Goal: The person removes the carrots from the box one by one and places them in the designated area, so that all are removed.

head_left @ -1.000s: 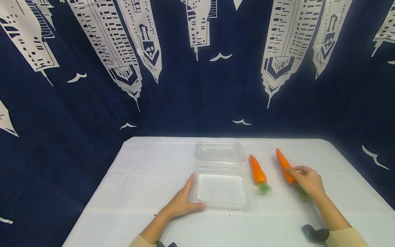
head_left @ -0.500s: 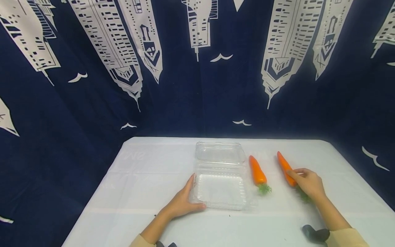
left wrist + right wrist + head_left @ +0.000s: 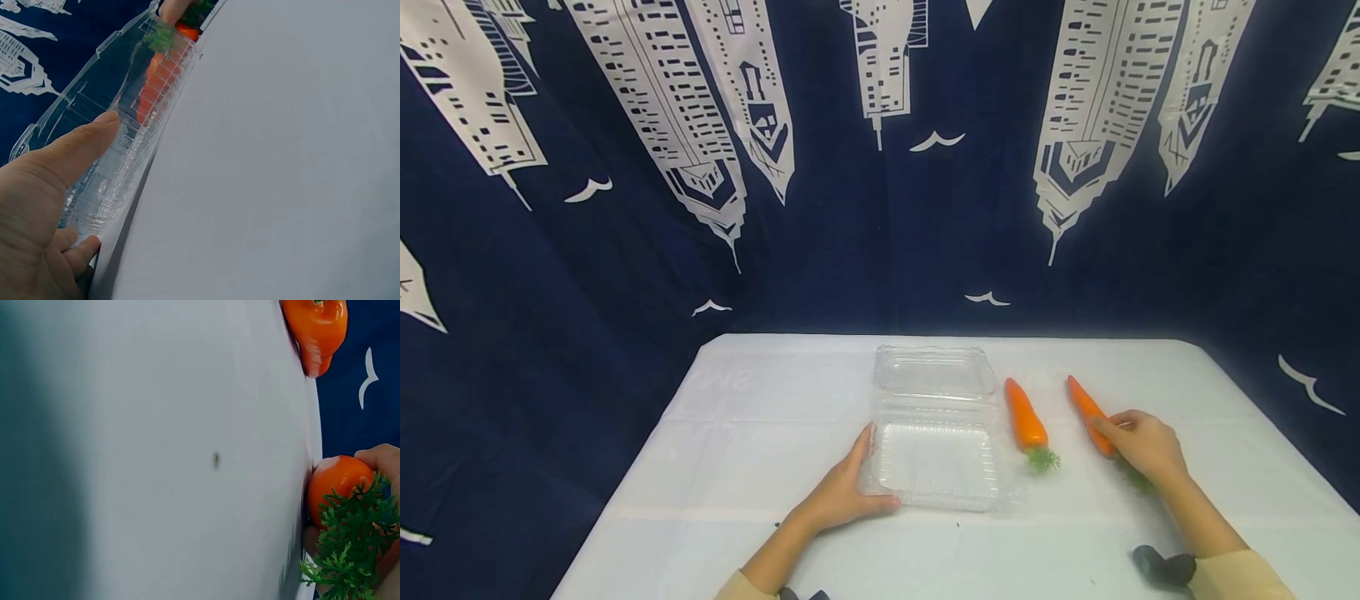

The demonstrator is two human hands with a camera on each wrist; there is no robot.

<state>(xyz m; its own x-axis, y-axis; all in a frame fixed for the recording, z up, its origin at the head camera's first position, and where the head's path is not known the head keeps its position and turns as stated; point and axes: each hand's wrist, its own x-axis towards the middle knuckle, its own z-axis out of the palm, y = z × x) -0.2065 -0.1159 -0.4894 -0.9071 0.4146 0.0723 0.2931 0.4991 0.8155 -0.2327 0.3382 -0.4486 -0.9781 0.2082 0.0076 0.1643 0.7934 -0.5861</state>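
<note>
An unfolded clear plastic clamshell container [image 3: 942, 502] lies mid-table, its lid [image 3: 936, 371] flat toward the back. My left hand [image 3: 841, 497] grips its near left corner, thumb on the front side and fingers along the left side; the left wrist view shows the thumb [image 3: 94, 140] against the clear wall. Just right of the container lies an orange carrot [image 3: 1026, 418] with a green leafy top. My right hand [image 3: 1153, 446] pinches a second carrot [image 3: 1085, 403] near its leafy end. In the right wrist view its green leaves [image 3: 350, 550] partly cover the fingers.
Under everything is a white table [image 3: 760, 392] with its far edge against a dark blue curtain [image 3: 880, 250] printed with white buildings and birds. A dark rounded object [image 3: 1163, 568] is at the right wrist, by the beige sleeve [image 3: 1240, 575].
The carrot in my right hand has shifted slightly toward the front, its tip lower and a bit left. The left hand, the container and the other carrot stay in place.
</note>
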